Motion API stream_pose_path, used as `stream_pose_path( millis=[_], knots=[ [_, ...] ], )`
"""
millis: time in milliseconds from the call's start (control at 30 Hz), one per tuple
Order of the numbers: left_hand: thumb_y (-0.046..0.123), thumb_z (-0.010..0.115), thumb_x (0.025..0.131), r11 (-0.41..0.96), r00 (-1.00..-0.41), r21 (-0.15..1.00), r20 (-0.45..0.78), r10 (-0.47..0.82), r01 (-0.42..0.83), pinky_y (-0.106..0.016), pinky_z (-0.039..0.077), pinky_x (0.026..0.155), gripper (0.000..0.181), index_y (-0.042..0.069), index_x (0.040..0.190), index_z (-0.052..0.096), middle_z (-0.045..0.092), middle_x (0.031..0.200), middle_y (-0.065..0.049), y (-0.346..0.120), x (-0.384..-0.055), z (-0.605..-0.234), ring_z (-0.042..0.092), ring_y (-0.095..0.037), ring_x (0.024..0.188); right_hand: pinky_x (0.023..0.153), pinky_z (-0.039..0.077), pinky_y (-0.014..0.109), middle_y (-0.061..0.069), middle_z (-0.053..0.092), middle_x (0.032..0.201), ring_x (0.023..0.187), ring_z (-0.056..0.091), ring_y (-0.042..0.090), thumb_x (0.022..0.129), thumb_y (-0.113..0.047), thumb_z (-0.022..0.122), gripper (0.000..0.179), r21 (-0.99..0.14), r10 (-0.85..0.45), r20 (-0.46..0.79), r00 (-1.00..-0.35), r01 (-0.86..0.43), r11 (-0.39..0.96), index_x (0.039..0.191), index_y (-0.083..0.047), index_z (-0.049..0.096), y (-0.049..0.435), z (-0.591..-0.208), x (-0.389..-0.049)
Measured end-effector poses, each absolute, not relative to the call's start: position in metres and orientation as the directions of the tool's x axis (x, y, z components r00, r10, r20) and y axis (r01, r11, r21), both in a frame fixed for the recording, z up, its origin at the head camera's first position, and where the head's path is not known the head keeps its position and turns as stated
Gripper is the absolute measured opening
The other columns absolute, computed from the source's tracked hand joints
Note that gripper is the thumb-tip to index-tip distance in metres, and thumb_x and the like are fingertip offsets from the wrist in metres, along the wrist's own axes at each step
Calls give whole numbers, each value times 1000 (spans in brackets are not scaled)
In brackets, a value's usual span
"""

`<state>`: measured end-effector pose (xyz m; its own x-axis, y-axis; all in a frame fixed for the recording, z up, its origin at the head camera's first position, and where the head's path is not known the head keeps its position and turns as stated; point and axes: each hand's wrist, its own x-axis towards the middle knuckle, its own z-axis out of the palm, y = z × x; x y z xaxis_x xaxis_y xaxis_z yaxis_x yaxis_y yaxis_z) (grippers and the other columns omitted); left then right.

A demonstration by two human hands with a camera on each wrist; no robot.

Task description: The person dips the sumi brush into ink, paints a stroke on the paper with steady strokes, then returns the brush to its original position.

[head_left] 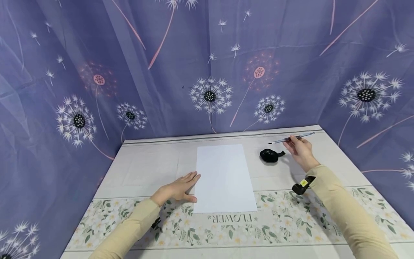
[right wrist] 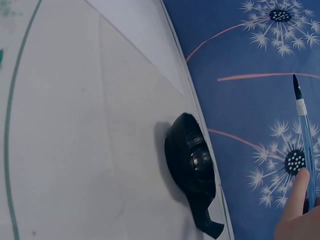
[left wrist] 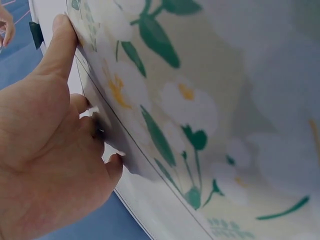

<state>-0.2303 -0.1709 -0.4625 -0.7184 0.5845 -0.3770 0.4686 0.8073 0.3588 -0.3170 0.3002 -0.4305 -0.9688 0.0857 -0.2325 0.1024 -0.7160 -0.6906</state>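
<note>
A plain white sheet of paper (head_left: pixel 223 180) lies on the table, and my left hand (head_left: pixel 179 187) rests at its left edge with the fingers spread. In the left wrist view the left hand (left wrist: pixel 50 145) has its thumb and fingertips down on the flowered cloth side. My right hand (head_left: pixel 300 151) pinches a slim blue brush (head_left: pixel 288 140) above the table, its dark tip pointing left. The right wrist view shows that brush (right wrist: pixel 304 130) with its black tip upward. Just left of the right hand sits a black rounded dish with a short handle (head_left: pixel 269 155), also black in the right wrist view.
A pale tablecloth (head_left: pixel 148 162) with a flowered band and the word FLOWER covers the table. Purple curtains (head_left: pixel 168 90) with dandelion prints hang around its back and sides. Black wrist devices (head_left: pixel 303 185) sit at the sleeves.
</note>
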Motion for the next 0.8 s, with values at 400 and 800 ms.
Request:
stream_pose_path(
  millis=[400, 800],
  knots=[
    [41, 69, 86, 797, -739, 421, -342, 581, 432, -55, 15, 120, 97, 2, 155, 13, 5, 162, -22, -173, -230, -462, 5, -38, 150, 73, 60, 27, 2, 64, 80, 71, 69, 14, 95, -1, 57, 23, -745, 204, -125, -971, -44, -666, 104, -7, 36, 272, -417, -316],
    [40, 77, 76, 818, -771, 404, -325, 548, 411, -50, 21, 120, 103, 1, 153, 22, 12, 161, -21, -162, -228, -456, 12, -37, 150, 72, 61, 28, 4, 64, 79, 71, 68, 14, 95, -1, 57, 18, -691, 142, -84, -986, -45, -721, 103, -6, 41, 245, -397, -312]
  ],
)
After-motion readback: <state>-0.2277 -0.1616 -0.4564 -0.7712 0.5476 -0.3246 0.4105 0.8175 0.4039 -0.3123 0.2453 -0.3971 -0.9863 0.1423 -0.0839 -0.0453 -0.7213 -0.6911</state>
